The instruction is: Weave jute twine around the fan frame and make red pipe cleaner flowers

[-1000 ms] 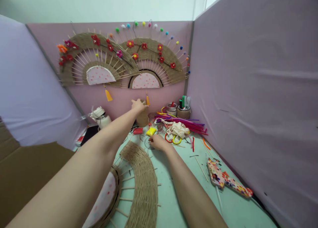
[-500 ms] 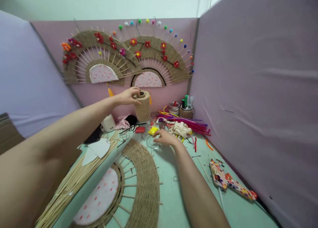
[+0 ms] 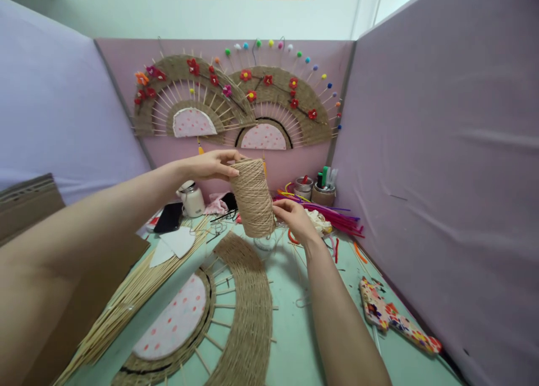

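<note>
A tall spool of tan twine (image 3: 254,201) is held up over the table, tilted slightly. My left hand (image 3: 221,165) grips its upper end, with the fingers at the top rim. At the spool's lower right side, my right hand (image 3: 295,215) has thumb and fingertips pinched together, touching the twine there; whether a loose strand is between them is too small to see. Below lies a woven twine fan (image 3: 252,302) with bare sticks and a dotted half-round centre (image 3: 177,318). A clear round plastic piece (image 3: 265,243) shows partly under the spool.
Thin sticks (image 3: 138,296) lie in a bundle at left, with white paper pieces (image 3: 173,244) and a phone (image 3: 169,217) beyond. Pipe cleaners (image 3: 332,220) and cans of tools (image 3: 323,195) stand at back right. A floral glue gun (image 3: 396,318) rests at right. Finished fans (image 3: 286,74) hang behind.
My left hand has lifted the twine spool off the back of the table and brought it nearer, tipping it. My right hand has risen from the table to the spool's side.
</note>
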